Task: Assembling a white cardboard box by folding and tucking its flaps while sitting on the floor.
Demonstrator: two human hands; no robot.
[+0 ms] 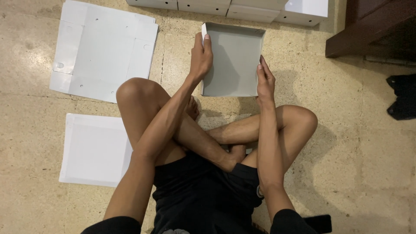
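Grey cardboard tray: a folded, open-topped box (234,60) sits on the floor in the upper middle of the frame, just beyond the person's crossed legs, its inside grey and its walls raised.
Left hand: the left hand (201,56) presses flat against the tray's left wall, thumb hooked over the upper left corner; its grip is closed on that wall.
Right hand: the right hand (265,80) lies along the tray's right wall near the lower right corner, fingers straight and pointing up the frame; it touches the wall, but whether the grip clasps it cannot be told.
Floor: speckled beige stone floor (359,143) carries everything.
Flat sheet, upper left: an unfolded white box blank (104,50) with creases and small holes lies flat at the upper left, well apart from the tray.
Flat sheet, lower left: a second white sheet (93,149) with a raised edge lies at the lower left, beside the person's left knee.
Finished boxes: a row of white boxes (260,8) runs along the top edge, just above the tray.
Furniture: a dark wooden piece (368,26) fills the upper right corner.
Dark object: a black item (403,97) lies at the right edge.
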